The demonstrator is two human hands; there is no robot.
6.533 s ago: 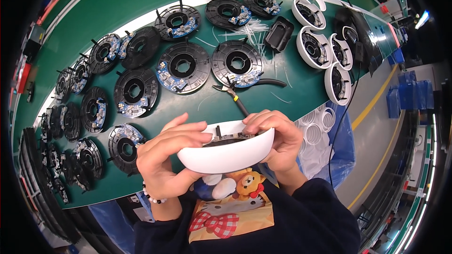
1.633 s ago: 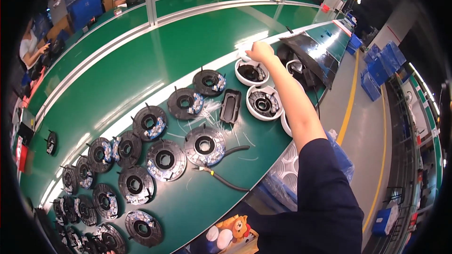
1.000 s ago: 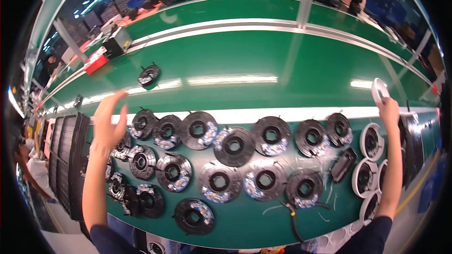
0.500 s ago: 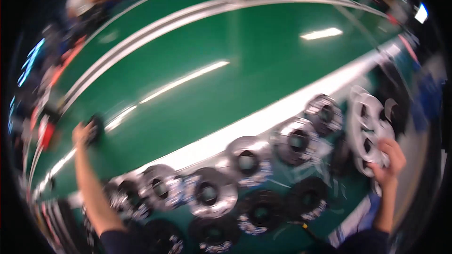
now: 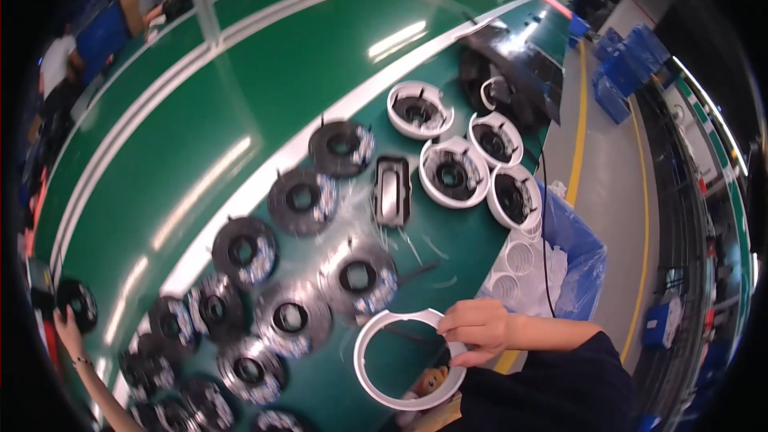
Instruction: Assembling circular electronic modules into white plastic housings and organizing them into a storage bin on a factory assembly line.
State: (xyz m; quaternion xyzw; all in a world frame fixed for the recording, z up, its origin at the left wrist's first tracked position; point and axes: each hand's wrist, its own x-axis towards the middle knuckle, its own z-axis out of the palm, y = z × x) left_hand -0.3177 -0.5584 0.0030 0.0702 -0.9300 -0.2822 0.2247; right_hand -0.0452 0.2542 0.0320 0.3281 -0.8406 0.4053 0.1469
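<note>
Two parts: right hand (image 5: 478, 331) pinches notched white ring (image 5: 364, 370); left hand (image 5: 70, 334), grip unclear, touches black plastic disc (image 5: 85, 306), best lifted by rim

The right hand (image 5: 478, 332) has brought a ring (image 5: 360, 360) nearer than the tray (image 5: 392, 222). Far left of it, the left hand (image 5: 70, 332) now touches a disc (image 5: 86, 308).

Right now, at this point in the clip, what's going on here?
A person's right hand holds an open white plastic-looking ring in front of the body. Their left hand is at the edge of a dark round disc at far left; whether its grip is closed is unclear. Black round discs with blue-white circuit boards lie across the green workbench, with four white round housings, dark inside, grouped farther right.
</note>
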